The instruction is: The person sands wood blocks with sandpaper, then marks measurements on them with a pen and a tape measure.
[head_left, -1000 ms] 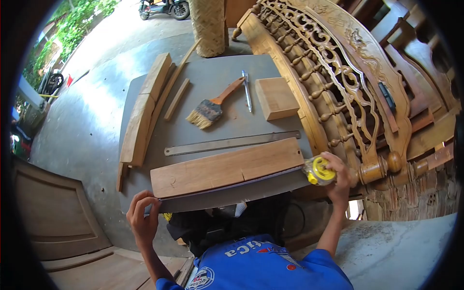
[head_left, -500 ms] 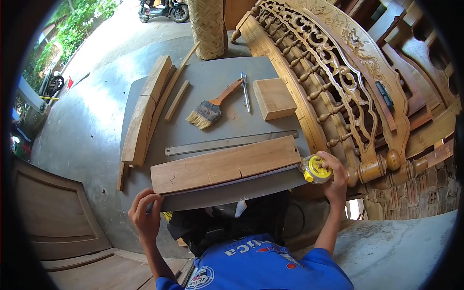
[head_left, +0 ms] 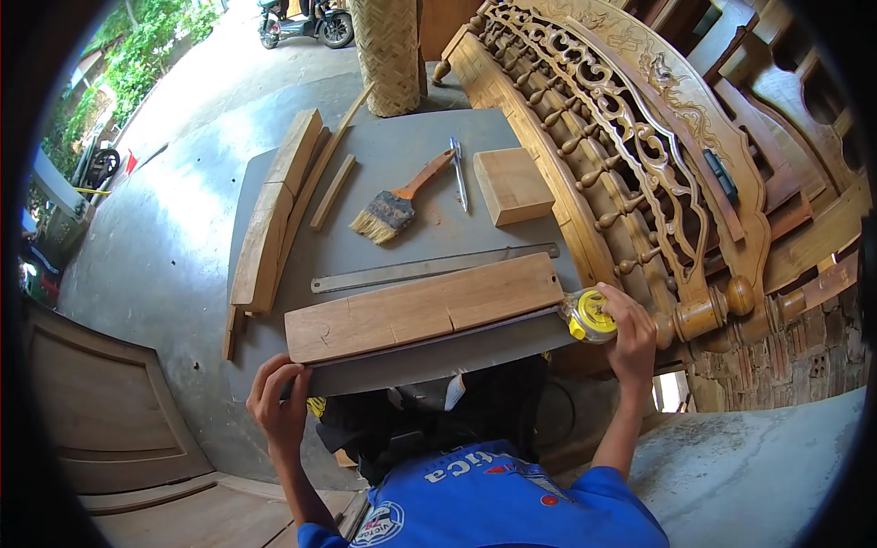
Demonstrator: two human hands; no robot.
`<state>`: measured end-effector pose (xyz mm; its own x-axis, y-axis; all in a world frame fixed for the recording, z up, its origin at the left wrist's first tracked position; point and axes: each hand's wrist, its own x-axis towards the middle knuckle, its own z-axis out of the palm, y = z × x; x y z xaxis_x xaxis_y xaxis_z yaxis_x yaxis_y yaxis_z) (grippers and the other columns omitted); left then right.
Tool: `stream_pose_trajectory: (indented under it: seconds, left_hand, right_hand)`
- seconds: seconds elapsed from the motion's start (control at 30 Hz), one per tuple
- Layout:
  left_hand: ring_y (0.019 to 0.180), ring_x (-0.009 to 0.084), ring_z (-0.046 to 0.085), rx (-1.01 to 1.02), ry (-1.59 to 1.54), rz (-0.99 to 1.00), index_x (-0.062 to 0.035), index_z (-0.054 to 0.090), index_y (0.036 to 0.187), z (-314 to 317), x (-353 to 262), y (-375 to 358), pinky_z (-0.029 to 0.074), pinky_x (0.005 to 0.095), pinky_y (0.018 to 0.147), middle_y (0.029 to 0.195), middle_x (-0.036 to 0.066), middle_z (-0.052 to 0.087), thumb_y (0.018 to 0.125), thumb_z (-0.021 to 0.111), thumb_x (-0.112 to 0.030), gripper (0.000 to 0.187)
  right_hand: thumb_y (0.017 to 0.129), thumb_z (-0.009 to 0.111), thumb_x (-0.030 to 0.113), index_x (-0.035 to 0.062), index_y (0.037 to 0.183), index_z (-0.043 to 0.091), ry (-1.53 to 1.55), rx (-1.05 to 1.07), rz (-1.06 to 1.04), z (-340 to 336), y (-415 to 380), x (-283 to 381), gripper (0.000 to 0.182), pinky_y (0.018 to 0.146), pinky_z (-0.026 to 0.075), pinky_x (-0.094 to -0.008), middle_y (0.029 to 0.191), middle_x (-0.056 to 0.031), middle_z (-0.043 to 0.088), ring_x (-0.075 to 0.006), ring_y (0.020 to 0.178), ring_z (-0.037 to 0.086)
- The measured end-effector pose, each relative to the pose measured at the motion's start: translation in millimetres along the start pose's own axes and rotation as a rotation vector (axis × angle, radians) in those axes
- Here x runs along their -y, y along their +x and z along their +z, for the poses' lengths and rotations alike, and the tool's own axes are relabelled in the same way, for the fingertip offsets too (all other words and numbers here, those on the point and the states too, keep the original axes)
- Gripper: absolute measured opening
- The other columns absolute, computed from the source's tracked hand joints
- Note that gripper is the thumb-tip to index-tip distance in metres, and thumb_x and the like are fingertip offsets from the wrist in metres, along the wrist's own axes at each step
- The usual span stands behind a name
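Note:
A long flat wooden board (head_left: 425, 309) lies on the grey tabletop, with pencil-like marks across its upper face. My right hand (head_left: 632, 340) grips a yellow and clear tape measure (head_left: 592, 316) beside the board's right end. From it the thin blade runs along the board's near edge. At the near left corner my left hand (head_left: 277, 397) is closed, thumb and fingers pinched where the blade's end appears to be; the tip itself is hidden. A metal saw blade or ruler strip (head_left: 429, 268) rests just behind the board.
A paintbrush (head_left: 399, 203), a pen (head_left: 459, 173) and a wooden block (head_left: 513, 186) lie farther back on the table (head_left: 365, 137). Long timber pieces (head_left: 274, 215) and a short stick (head_left: 332, 192) sit at left. Carved furniture panels (head_left: 630, 137) stand close on the right.
The tape measure and my right hand have shifted very slightly left and up in view. My left hand stays at the board's corner. The board and tools look unmoved on the table.

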<state>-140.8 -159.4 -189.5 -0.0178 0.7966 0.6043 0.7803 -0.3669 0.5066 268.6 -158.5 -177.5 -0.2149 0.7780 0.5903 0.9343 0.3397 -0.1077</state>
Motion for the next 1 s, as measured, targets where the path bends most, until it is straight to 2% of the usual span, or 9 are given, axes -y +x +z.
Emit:
stream_pose_trajectory:
  seconds: [0.23,0.37,0.5,0.57,0.63,0.73,0.83,0.87,1.0]
  left_hand:
    - [0.070,0.0204,0.059,0.069,-0.129,0.004,-0.0025,0.058,0.073,-14,0,-3,0.047,0.0284,0.063,0.078,0.009,0.061,0.062,0.067,0.006,0.017]
    - [0.069,0.0182,0.059,0.064,-0.321,0.039,-0.0017,0.057,0.072,-44,-10,12,0.045,0.0259,0.061,0.072,0.009,0.060,0.060,0.068,0.005,0.017]
    - [0.069,0.0154,0.058,0.098,-0.423,0.092,0.0001,0.057,0.074,-47,-17,65,0.045,0.0265,0.063,0.073,0.006,0.060,0.066,0.067,0.003,0.014]
    - [0.071,0.0140,0.059,0.212,-0.395,0.026,-0.0015,0.058,0.076,-40,-29,96,0.046,0.0258,0.065,0.074,0.006,0.061,0.070,0.066,0.001,0.010]
    - [0.073,0.0156,0.061,0.261,-0.341,0.057,-0.0024,0.061,0.083,-25,-30,118,0.048,0.0264,0.068,0.077,0.005,0.063,0.073,0.064,0.000,0.011]
    - [0.079,0.0194,0.062,0.292,-0.225,0.113,-0.0036,0.062,0.090,-7,-31,133,0.049,0.0290,0.070,0.085,0.006,0.064,0.075,0.062,-0.002,0.016]
    - [0.085,0.0215,0.061,0.070,-0.211,0.082,-0.0046,0.063,0.095,-2,-32,122,0.049,0.0323,0.073,0.093,0.008,0.063,0.075,0.062,-0.002,0.021]
    - [0.089,0.0232,0.060,0.102,-0.256,0.007,-0.0068,0.063,0.096,-2,-28,114,0.049,0.0335,0.074,0.100,0.011,0.060,0.073,0.063,-0.002,0.023]
    - [0.091,0.0260,0.057,0.266,-0.226,0.132,-0.0085,0.063,0.095,4,-34,82,0.046,0.0353,0.077,0.101,0.011,0.058,0.072,0.066,-0.007,0.024]
  right_hand:
    - [0.067,0.059,-0.006,0.0051,0.095,0.049,0.015,0.004,0.002,-11,-6,-1,0.032,0.077,0.048,-0.0379,0.107,-0.0119,0.060,-0.0293,0.097,0.059]
    - [0.070,0.068,0.011,0.0063,0.092,0.051,0.135,-0.107,-0.021,-46,6,6,0.028,0.077,0.049,-0.0382,0.097,-0.0158,0.063,-0.0308,0.089,0.062]
    - [0.069,0.071,0.020,0.0077,0.094,0.051,0.270,-0.067,-0.299,-56,74,18,0.034,0.069,0.050,-0.0371,0.096,-0.0157,0.063,-0.0303,0.082,0.064]
    - [0.068,0.071,0.017,0.0077,0.095,0.050,0.298,0.001,-0.473,-43,117,27,0.035,0.064,0.050,-0.0355,0.093,-0.0148,0.064,-0.0289,0.078,0.064]
    - [0.068,0.070,0.014,0.0072,0.095,0.050,0.331,0.056,-0.508,-17,145,38,0.034,0.060,0.049,-0.0360,0.085,-0.0138,0.063,-0.0289,0.073,0.063]
    - [0.065,0.075,0.013,0.0099,0.102,0.050,0.337,0.174,-0.504,16,173,50,0.045,0.063,0.049,-0.0350,0.091,-0.0143,0.064,-0.0274,0.075,0.064]
    - [0.067,0.073,0.015,0.0086,0.104,0.050,0.474,0.175,-0.477,53,199,64,0.044,0.059,0.048,-0.0362,0.086,-0.0151,0.064,-0.0278,0.070,0.062]
    - [0.068,0.073,0.017,0.0062,0.100,0.051,0.441,0.255,-0.401,59,210,72,0.040,0.060,0.048,-0.0358,0.083,-0.0151,0.064,-0.0272,0.068,0.062]
    - [0.071,0.071,0.023,-0.0028,0.089,0.056,0.573,0.395,-0.212,112,254,80,0.034,0.058,0.048,-0.0336,0.072,-0.0144,0.062,-0.0215,0.065,0.062]
